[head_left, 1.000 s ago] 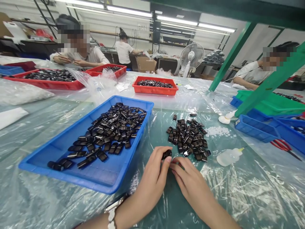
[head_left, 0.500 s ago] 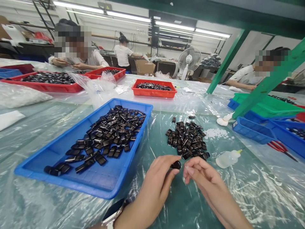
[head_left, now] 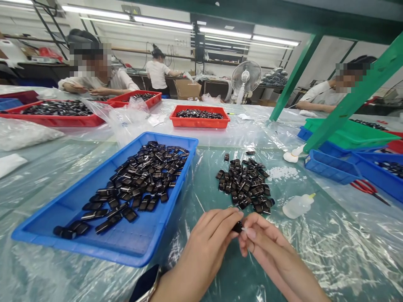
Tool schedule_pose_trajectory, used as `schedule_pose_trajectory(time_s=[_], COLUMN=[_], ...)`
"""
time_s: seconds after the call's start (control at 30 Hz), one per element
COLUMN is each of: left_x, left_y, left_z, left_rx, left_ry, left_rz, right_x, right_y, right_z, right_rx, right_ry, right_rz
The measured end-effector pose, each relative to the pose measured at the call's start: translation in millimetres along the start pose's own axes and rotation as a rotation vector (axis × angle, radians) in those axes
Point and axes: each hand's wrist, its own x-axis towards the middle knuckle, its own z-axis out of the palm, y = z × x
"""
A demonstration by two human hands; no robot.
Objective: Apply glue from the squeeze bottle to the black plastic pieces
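1. The left hand is curled, thumb and fingers closed on a small black piece.
2. The right hand meets it at the piece's right end, thumb and fingertips drawn close; a pale speck shows there, but I cannot tell whether they grip it.
3. The held piece is just above the green table covering, in front of a pile of black pieces.
4. Left of the hands, a blue tray holds many more.
5. Right of the pile lie white bits and a translucent bottle on its side.
6. Beyond are a red tray, a fan and three people.
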Motion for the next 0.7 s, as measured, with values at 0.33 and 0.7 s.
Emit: schedule_pose_trajectory(time_s=[0.33,0.7], left_x=[1.2,0.7], left_y=[0.4,5.5], left_z=[0.5,-1.1], left_rx=[0.036,0.098], left_ry=[0.038,0.019], left_rz=[0.059,0.061], right_x=[-5.0,-11.5], right_y=[-5.1,-12.3], right_z=[3.0,8.3], right_rx=[-0.005,-0.073], right_ry=[0.022,0.063], right_rz=[0.026,0.0])
